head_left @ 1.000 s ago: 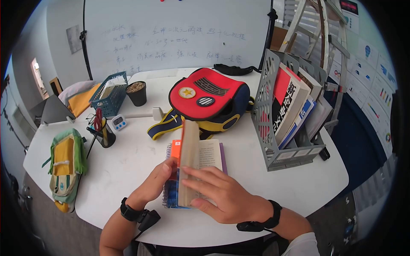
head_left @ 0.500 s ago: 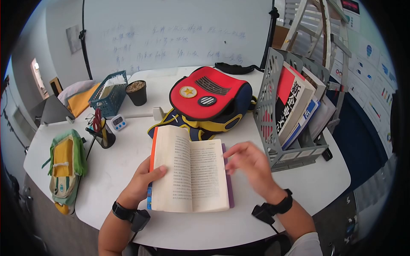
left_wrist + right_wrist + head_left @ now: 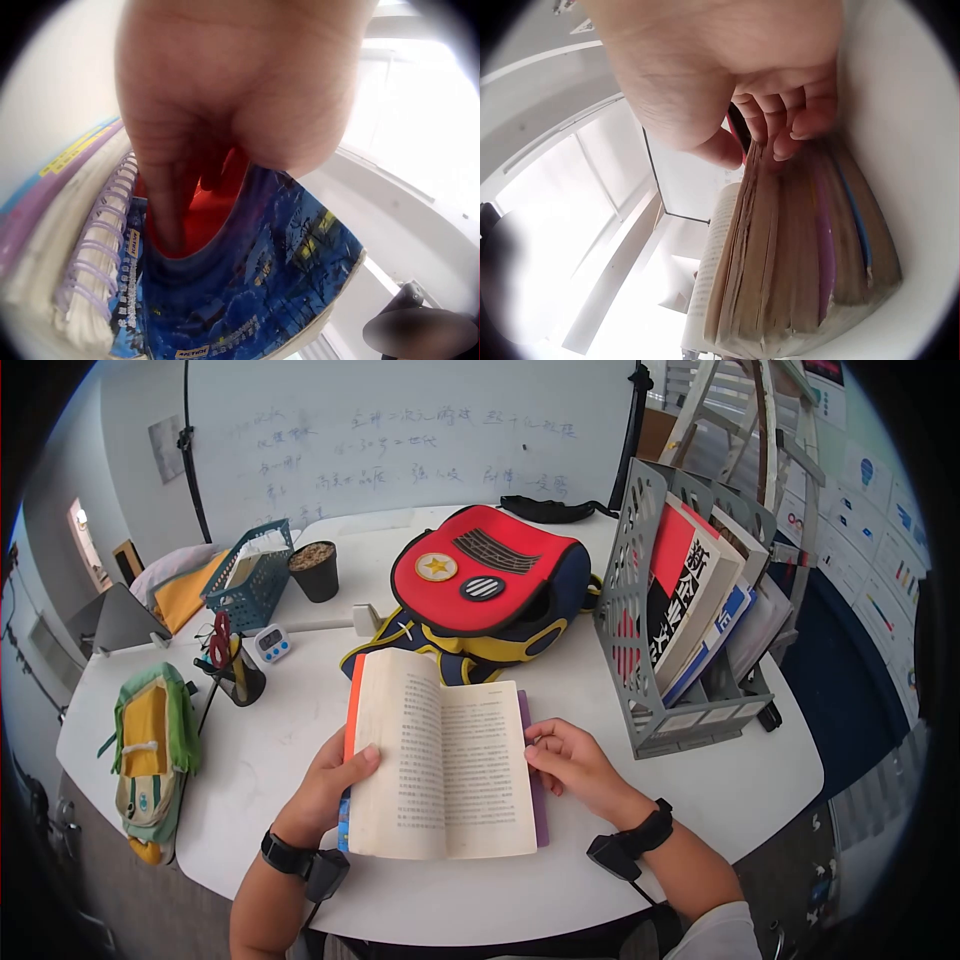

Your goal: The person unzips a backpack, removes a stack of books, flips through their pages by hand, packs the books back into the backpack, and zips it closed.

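Observation:
An open book with printed pages lies on top of a stack in front of me. My left hand grips its left half, thumb over the page edge and fingers behind, against the cover. That blue illustrated cover bends outward in the left wrist view, showing red inside. Below it sits a notebook with a lilac spiral binding. At the right page edge my right hand has curled fingers and pinches the page edges with the thumb. The purple-edged book is lower in the stack.
A red and navy backpack lies just beyond the book. On the right stands a grey file rack with books. To the left are a green pencil case, a pen holder, a small timer, a plant pot and a basket.
The left half of the book went from standing upright to lying open to the left. My right hand left the raised pages, moved right, and came to the right page edge.

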`<state>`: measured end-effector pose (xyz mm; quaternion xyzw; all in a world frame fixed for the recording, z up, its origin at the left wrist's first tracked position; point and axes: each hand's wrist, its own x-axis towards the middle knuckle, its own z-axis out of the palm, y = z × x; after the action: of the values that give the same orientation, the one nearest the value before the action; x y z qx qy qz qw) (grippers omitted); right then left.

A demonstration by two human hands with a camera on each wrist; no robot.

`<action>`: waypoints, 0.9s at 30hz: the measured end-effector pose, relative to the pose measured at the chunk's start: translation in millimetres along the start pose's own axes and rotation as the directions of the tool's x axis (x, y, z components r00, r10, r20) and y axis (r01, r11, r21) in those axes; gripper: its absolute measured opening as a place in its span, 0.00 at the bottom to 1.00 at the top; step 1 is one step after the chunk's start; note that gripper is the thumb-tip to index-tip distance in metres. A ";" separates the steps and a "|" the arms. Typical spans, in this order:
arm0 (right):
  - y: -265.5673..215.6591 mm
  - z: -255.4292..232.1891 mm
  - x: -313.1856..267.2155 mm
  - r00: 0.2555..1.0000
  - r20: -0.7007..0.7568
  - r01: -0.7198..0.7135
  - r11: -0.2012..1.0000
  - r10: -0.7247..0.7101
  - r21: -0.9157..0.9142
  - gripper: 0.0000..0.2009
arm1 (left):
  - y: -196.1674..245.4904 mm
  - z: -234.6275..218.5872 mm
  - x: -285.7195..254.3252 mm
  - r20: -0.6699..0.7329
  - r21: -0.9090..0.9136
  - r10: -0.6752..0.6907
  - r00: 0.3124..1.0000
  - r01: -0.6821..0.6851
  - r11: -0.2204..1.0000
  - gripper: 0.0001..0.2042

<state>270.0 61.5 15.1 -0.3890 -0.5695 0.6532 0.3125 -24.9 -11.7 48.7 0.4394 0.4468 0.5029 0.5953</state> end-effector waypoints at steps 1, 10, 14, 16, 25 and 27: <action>0.5 -0.1 -0.3 1.000 0.001 0.001 1.000 -0.001 0.001 0.13 | -0.6 -0.1 0.2 0.000 0.001 0.000 1.000 0.000 1.000 0.36; 5.9 0.6 1.8 0.999 -0.015 -0.033 0.999 0.033 0.003 0.12 | -0.8 1.2 -0.6 -0.038 0.016 -0.014 0.999 0.015 1.000 0.33; 7.8 0.9 2.2 1.000 -0.006 -0.010 1.000 0.010 0.014 0.12 | -2.6 -0.5 -1.2 -0.045 -0.002 -0.032 0.998 0.032 0.999 0.31; 6.6 0.4 2.6 1.000 -0.002 -0.020 1.000 0.020 0.014 0.12 | -1.5 0.2 -0.6 -0.049 -0.002 -0.030 0.998 0.030 1.000 0.30; 9.6 2.2 3.3 1.000 -0.019 0.014 1.000 -0.014 0.019 0.11 | -4.0 -1.7 0.2 -0.062 -0.034 -0.044 0.997 0.042 0.999 0.30; 11.6 2.3 1.4 1.000 -0.021 0.013 1.000 -0.013 0.017 0.10 | -2.6 -2.5 -0.7 -0.049 -0.025 -0.051 0.998 0.049 0.998 0.30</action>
<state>267.8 59.7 3.5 -0.3894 -0.5631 0.6519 0.3261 -26.9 -12.5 45.6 0.4083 0.4662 0.5039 0.6017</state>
